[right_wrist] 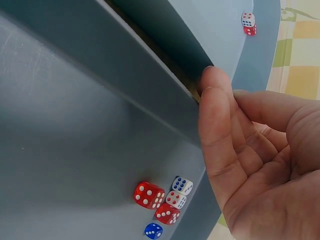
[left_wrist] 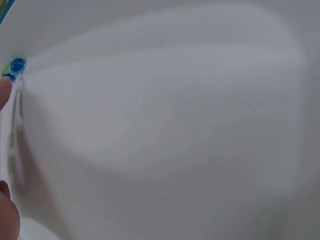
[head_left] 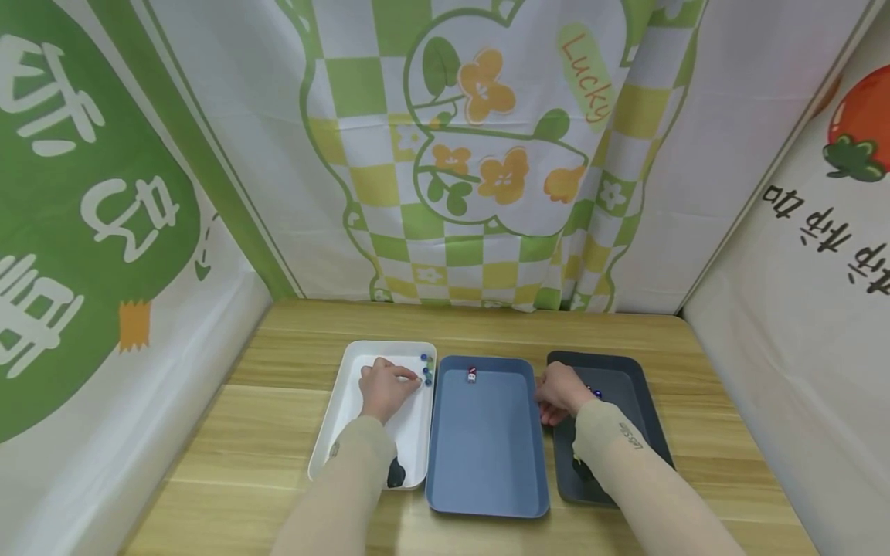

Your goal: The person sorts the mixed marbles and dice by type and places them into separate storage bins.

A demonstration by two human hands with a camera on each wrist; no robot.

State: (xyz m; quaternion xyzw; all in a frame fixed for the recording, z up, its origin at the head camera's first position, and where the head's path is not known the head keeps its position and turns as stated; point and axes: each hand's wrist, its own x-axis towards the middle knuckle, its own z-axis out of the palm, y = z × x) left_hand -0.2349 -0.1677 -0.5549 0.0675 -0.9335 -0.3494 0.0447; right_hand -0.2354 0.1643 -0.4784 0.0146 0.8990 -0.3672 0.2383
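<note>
My left hand [head_left: 385,388] reaches into the white tray [head_left: 327,436], its fingertips beside several small blue and green glass marbles [head_left: 427,371] along the right wall. In the left wrist view one fingertip [left_wrist: 4,90] touches or nearly touches a marble [left_wrist: 18,65]; whether anything is pinched is hidden at the frame's edge. My right hand [right_wrist: 265,155] is at the gap between the blue tray [head_left: 487,455] and the dark grey tray [head_left: 643,386]. Its thumb lies inside the blue tray and its curled fingers outside, pinching that tray's rim.
A red die [right_wrist: 250,30] and a white die [right_wrist: 248,19] sit at the blue tray's far end. Several red, white and blue dice, among them a larger red die [right_wrist: 149,195], lie in the dark tray. All three trays stand side by side on a wooden table [head_left: 278,371], with curtains behind.
</note>
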